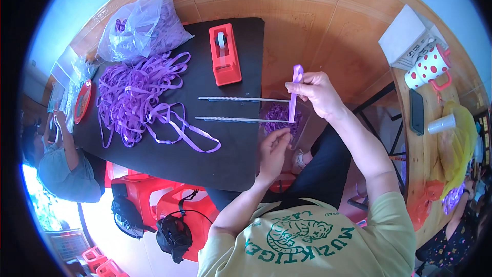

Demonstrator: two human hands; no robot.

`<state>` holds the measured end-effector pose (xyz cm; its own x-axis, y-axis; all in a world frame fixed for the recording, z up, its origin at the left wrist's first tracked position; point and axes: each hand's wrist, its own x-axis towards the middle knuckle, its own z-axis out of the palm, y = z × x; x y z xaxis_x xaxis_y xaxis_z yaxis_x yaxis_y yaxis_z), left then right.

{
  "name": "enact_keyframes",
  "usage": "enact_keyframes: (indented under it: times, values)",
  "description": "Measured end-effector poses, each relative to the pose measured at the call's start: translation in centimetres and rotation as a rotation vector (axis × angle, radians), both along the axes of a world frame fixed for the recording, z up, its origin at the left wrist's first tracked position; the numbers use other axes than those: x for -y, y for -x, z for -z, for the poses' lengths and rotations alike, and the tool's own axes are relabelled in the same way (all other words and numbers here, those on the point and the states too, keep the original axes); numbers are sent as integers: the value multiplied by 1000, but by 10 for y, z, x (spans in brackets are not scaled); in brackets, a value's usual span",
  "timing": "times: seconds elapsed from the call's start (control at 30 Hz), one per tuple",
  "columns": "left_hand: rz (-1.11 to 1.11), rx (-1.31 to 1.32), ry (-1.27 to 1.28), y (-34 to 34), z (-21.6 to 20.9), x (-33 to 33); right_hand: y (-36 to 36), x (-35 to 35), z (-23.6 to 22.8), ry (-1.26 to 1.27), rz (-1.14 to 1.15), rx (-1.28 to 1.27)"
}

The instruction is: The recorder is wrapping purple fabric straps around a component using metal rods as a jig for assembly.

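Two thin twisted metal rods (229,99) lie side by side on the dark table and stick out past its right edge. A purple ribbon (292,106) runs across both rod tips and up above the far one. My right hand (322,95) pinches that ribbon between thumb and fingers, just beyond the far rod. Close below the near rod's tip is my left hand (274,151), its fingers drawn together; what they hold, if anything, I cannot make out. Beneath the rods, a clear container (302,123) holds many small purple ribbon pieces, partly hidden by my hands.
A heap of purple ribbon (136,97) covers the table's left, beside a stuffed plastic bag (143,31). A red tape dispenser (224,56) stands at the back. Right, a wooden table (400,84) bears a dotted mug (428,66) and a phone (416,112). People sit at both sides.
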<state>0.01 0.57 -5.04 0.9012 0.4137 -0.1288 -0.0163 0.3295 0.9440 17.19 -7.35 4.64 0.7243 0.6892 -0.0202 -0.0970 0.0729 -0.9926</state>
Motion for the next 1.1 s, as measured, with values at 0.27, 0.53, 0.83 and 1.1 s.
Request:
enact_keyframes:
  times: [0.27, 0.53, 0.83, 1.1]
  values:
    - [-185, 249, -83, -58, -10, -10, -21, -16, 41, 56, 48, -438]
    - [-156, 445, -165, -75, -9, -16, -12, -13, 65, -88, 83, -666]
    - [-74, 481, -4, -77, 4, -21, 8, -1, 100, -73, 52, -797]
    - [-77, 518, 38, -81, 8, -18, 59, 42, 174, -137, 802, -37]
